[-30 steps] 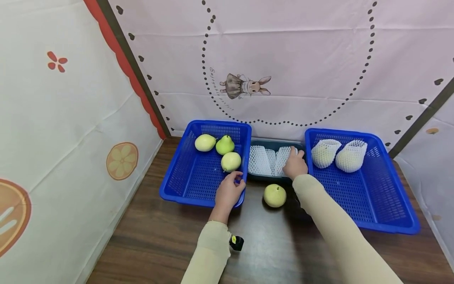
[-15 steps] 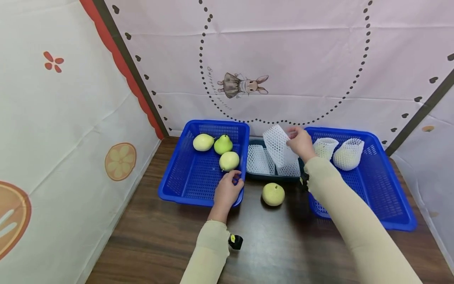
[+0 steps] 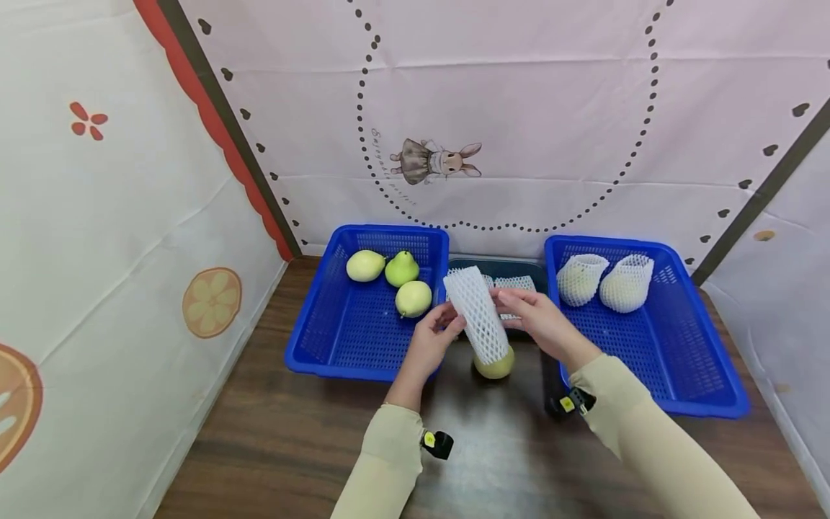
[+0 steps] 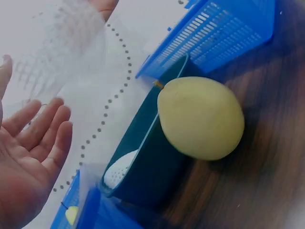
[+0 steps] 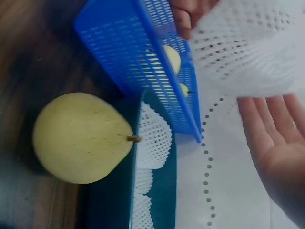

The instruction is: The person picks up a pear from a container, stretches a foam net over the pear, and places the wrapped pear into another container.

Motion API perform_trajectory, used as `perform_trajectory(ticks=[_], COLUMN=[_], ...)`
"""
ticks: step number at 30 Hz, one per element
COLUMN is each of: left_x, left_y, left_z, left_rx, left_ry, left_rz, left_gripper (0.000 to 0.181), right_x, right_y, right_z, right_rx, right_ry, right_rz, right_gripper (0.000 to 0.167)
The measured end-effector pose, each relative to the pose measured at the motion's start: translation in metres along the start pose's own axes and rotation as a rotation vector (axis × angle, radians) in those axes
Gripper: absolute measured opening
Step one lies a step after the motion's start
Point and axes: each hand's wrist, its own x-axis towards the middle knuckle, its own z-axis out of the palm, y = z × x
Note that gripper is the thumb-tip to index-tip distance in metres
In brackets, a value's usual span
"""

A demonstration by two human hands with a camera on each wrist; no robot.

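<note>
A white foam fruit net (image 3: 478,314) hangs tilted between my hands, in front of the pear (image 3: 495,365) on the table and hiding part of it. My right hand (image 3: 541,324) holds the net at its right edge; in the right wrist view the fingertips pass behind the mesh. My left hand (image 3: 431,346) is at the net's left side, thumb close to the mesh, and its fingers look loosely bent in the left wrist view. Whether it touches the net is unclear. The yellow-green pear (image 5: 81,138) lies on its side, stem toward the green tray (image 5: 164,191).
At left, a blue basket (image 3: 311,339) contains three pears (image 3: 402,269). Another blue basket (image 3: 707,360) at right contains two netted pears (image 3: 626,283). Between them, the dark green tray (image 3: 532,268) holds more foam nets (image 3: 515,283). A patterned cloth wall (image 3: 519,130) stands behind.
My right hand has lifted a foam net from the green tray and brought it left and toward me, above the pear. My left hand has moved right from the basket rim to the net.
</note>
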Motion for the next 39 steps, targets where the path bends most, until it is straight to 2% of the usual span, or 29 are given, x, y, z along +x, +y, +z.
perform_trajectory(ticks=[3,5,7,10,13,15,18,21,23,25,27,29,31,33,35,39], left_x=[-0.002,-0.004,-0.004,-0.004,-0.003,-0.003,-0.004,-0.006,-0.007,-0.006,-0.004,-0.001,0.001,0.004,0.005,0.006], left_y=[0.001,0.002,0.001,-0.003,-0.005,-0.004,-0.002,-0.001,0.0,0.0,-0.002,-0.006,-0.011,-0.016,-0.021,-0.026], left_z=[0.003,0.002,0.0,-0.007,-0.012,-0.01,-0.001,0.011,0.017,0.02,0.018,0.013,0.006,-0.002,-0.007,-0.013], left_rx=[0.001,0.01,-0.018,-0.053,-0.099,-0.139,-0.242,-0.35,-0.375,-0.387,-0.443,-0.55,-0.687,-0.801,-0.874,-0.945], left_ry=[0.005,0.031,0.083,0.169,0.201,0.188,0.117,0.026,0.017,0.078,0.174,0.261,0.323,0.362,0.381,0.375], left_rz=[-0.029,-0.013,0.004,0.027,0.01,-0.029,-0.083,-0.091,-0.084,-0.087,-0.105,-0.114,-0.106,-0.091,-0.079,-0.07], left_gripper=[0.034,0.028,0.025,0.021,0.021,0.024,0.037,0.057,0.068,0.075,0.07,0.057,0.044,0.037,0.037,0.049], right_x=[-0.005,-0.006,-0.006,-0.005,-0.004,-0.002,-0.001,-0.001,-0.001,-0.002,-0.003,-0.002,-0.001,0.001,0.001,-0.002], right_y=[0.005,0.007,0.01,0.013,0.015,0.017,0.018,0.017,0.016,0.016,0.017,0.022,0.032,0.045,0.059,0.089], right_z=[0.003,0.001,-0.004,-0.013,-0.015,-0.011,0.002,0.015,0.021,0.025,0.025,0.025,0.025,0.026,0.03,0.04], right_rx=[-0.084,-0.134,-0.15,-0.072,-0.028,-0.019,-0.032,-0.041,-0.061,-0.081,-0.081,-0.086,-0.071,-0.061,-0.042,-0.079], right_ry=[-0.012,0.052,0.144,0.259,0.275,0.241,0.171,0.123,0.108,0.117,0.153,0.22,0.293,0.352,0.409,0.489], right_rz=[-0.01,-0.021,-0.027,-0.042,-0.045,-0.042,-0.044,-0.059,-0.08,-0.098,-0.113,-0.099,-0.069,-0.034,-0.016,-0.036], right_gripper=[0.053,0.049,0.041,0.024,0.023,0.033,0.048,0.05,0.046,0.042,0.039,0.038,0.038,0.043,0.05,0.066])
